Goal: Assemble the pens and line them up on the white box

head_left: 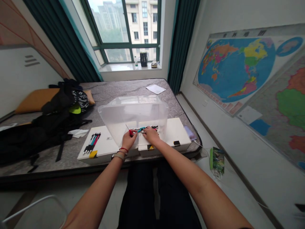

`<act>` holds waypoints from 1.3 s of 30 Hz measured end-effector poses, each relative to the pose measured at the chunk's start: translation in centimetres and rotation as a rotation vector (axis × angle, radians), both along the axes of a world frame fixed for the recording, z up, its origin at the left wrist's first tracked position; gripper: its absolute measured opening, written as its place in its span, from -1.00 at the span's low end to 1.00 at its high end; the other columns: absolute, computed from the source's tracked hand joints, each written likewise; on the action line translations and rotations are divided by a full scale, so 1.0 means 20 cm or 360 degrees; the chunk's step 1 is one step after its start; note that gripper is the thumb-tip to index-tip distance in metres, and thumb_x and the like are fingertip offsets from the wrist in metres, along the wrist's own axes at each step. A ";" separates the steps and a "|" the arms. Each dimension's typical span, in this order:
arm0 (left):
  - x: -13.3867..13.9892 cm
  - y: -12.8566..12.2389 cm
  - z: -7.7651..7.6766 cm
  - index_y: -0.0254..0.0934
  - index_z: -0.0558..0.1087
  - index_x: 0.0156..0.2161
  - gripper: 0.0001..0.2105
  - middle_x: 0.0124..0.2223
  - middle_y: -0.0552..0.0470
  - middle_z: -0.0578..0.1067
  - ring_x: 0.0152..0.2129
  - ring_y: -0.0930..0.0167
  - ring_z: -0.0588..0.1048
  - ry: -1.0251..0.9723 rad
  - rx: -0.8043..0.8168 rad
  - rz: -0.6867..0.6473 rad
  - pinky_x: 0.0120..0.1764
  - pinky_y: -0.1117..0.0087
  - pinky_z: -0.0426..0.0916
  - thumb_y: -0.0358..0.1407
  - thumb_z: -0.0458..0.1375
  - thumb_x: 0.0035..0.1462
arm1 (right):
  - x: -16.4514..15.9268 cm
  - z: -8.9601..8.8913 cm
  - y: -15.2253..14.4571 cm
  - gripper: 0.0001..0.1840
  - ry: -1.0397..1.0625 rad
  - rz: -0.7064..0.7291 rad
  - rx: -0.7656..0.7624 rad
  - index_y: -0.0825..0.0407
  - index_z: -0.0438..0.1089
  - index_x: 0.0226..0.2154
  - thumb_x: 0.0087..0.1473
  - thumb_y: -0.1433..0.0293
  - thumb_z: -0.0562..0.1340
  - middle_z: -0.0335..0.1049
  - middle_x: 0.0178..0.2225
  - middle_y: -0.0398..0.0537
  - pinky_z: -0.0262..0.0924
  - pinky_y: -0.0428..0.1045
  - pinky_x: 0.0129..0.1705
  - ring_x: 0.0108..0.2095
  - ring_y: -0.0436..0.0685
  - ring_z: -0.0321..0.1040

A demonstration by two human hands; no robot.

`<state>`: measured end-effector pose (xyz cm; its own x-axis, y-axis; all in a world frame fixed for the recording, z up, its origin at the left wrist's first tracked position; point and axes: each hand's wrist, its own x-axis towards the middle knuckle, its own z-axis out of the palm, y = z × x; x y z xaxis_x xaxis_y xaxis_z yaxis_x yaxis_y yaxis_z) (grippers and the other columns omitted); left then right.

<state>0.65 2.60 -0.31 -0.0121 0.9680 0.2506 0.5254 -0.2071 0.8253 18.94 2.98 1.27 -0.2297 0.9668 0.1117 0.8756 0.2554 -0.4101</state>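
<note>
Here, two white boxes lie side by side along the near edge of the mattress (pixel 114 87), and both hands work over the place where they meet. The left hand (pixel 128 140) is above the inner end of the left white box (pixel 103 135), its fingertips pinched on a small red item (pixel 131 133) — too small to make out fully. The right hand (pixel 152 135) reaches over the inner end of the right white box (pixel 177 132), its fingers down at a loose pile of pens (pixel 155 128); whether they are clamped on one I cannot tell. A teal pen (pixel 141 129) shows between the two hands.

Near the left edge of the left box lies a neat row of pens (pixel 92 143), black, teal and red among them, with yellow tape (pixel 93 154) by the box's near edge. A translucent plastic bin (pixel 133 111) stands behind the hands, reaching over parts of both boxes. Towards the mattress's far right corner is a white sheet (pixel 155 89) — well apart from the bin — and a black bag (pixel 54 117) lies on the mattress's left part.
</note>
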 end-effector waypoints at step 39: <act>-0.02 0.01 0.02 -0.30 0.55 -0.22 -0.57 -0.55 0.11 0.41 -0.55 0.44 0.37 -0.0152 -0.0137 -0.0156 -0.37 0.42 0.26 0.06 0.16 0.09 | -0.02 -0.11 0.02 -0.83 0.0988 0.0076 0.0107 0.05 0.45 -0.24 0.04 0.47 0.28 0.44 -0.23 -0.07 0.27 0.01 -0.11 -0.31 0.03 0.36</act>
<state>0.18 2.89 0.12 0.0635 0.9836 0.1687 0.4244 -0.1796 0.8875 18.51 3.30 -0.97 -0.1455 0.9433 0.2984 0.4664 0.3314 -0.8202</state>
